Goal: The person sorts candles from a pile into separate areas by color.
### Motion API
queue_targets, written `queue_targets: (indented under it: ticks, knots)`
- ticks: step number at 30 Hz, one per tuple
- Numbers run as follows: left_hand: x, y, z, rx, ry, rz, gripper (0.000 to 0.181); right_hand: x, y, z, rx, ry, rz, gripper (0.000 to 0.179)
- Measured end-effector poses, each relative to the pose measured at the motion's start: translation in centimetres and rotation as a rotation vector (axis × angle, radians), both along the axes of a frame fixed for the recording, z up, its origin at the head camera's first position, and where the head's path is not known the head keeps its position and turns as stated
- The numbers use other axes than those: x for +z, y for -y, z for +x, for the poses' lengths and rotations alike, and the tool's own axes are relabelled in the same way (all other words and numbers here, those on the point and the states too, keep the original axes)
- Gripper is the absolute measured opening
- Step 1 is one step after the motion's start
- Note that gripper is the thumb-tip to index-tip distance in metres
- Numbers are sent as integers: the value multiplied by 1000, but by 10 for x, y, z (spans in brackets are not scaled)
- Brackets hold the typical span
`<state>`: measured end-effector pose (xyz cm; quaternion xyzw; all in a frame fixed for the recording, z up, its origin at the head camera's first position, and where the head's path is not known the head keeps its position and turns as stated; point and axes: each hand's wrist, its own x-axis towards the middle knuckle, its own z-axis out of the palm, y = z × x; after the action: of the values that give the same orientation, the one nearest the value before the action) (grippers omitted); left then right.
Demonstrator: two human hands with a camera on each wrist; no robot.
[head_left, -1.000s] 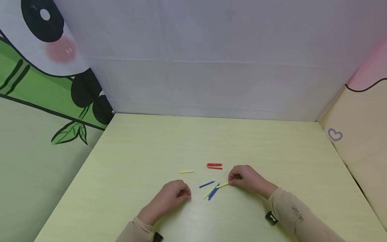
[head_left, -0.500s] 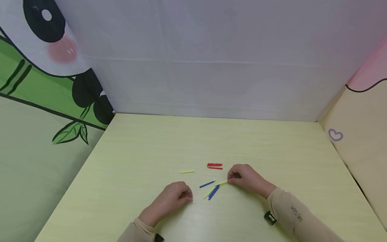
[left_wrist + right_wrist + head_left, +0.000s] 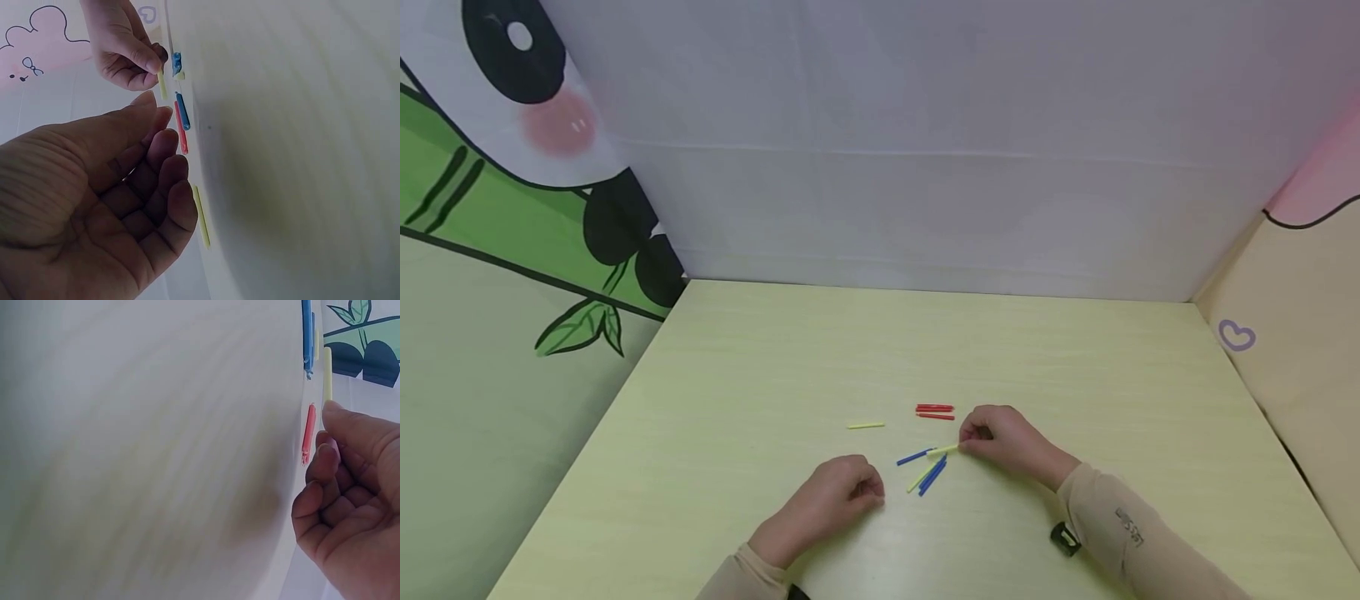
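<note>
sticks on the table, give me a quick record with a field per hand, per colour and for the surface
right hand: pinches one end of a yellow stick
left hand: fingers loosely curled, holding nothing
red sticks: grouped together, beyond the blue ones in the head view
blue sticks: two side by side, one apart from them
loose yellow sticks: one left of the red group, one close beside the blue pair
table: pale
</note>
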<state>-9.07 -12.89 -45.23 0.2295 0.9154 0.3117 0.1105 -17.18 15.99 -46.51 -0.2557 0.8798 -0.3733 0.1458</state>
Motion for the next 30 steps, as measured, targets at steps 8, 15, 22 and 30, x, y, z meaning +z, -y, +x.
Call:
queue_targets:
  ticks: [8,15,22,30]
  knots:
    - [-1,-2,1,-15,-18,-10,6,2,8,0,0,-31,-18,8]
    - [1,-5,4,-28,-5,-8,5,1,17,0,-7,-60,-17,9]
    - [2,-7,7,-32,19,-15,5,0,29,1,-32,-56,-6,9]
    - [3,-7,12,-61,-64,4,7,2,41,-2,-67,-40,-8,9]
